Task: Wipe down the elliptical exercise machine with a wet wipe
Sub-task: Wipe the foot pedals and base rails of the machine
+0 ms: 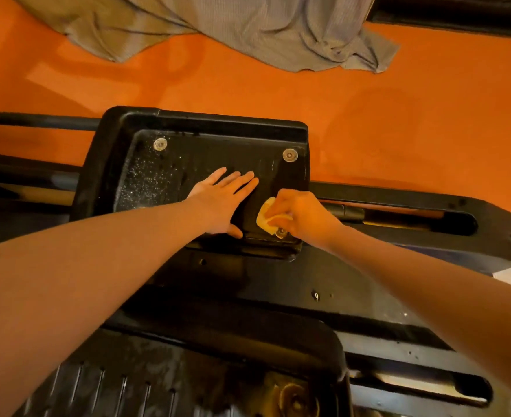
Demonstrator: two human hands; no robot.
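Left hand (221, 203) on pedal (206, 152); wipe (264, 216) just right.

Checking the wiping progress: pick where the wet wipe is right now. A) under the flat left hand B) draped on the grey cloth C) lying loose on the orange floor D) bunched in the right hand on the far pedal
D: the right hand pinches the wet wipe against the near right corner of the far pedal, while the left hand lies flat beside it.

I note a black foot pedal (206, 152) flecked with white specks, a yellowish wipe (265, 216), orange floor (368, 121), grey cloth (248, 28).
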